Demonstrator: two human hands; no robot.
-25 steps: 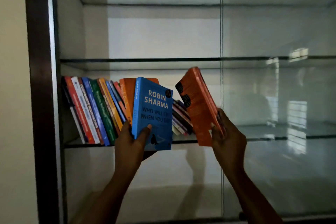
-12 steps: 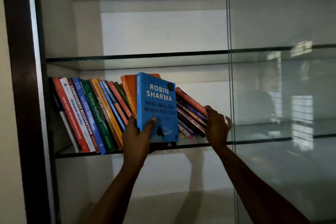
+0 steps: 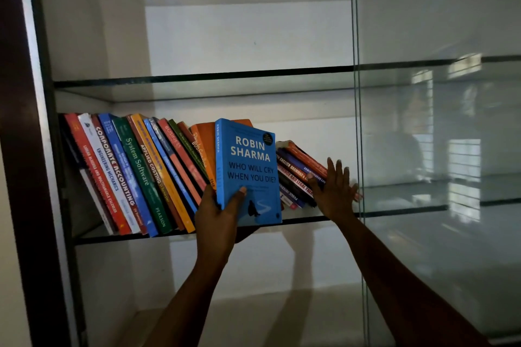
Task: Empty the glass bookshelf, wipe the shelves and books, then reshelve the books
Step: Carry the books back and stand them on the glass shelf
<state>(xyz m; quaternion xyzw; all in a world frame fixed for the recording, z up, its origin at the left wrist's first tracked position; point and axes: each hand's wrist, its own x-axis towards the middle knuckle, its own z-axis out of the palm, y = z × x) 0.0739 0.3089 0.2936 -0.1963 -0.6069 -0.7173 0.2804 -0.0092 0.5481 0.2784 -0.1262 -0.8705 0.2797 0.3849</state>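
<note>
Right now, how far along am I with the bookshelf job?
Reshelving looks under way: a leaning row fills the left of the shelf, and the orange book held a second ago now tops the right pile. In hand: your left hand grips the blue book; your right hand presses the pile. Left: seating the blue book. Wiping can't be judged.

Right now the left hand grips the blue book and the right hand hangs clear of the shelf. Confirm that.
Wrong on the right hand: the head view shows it flat against the slanted books. The left hand does grip the blue book.
</note>
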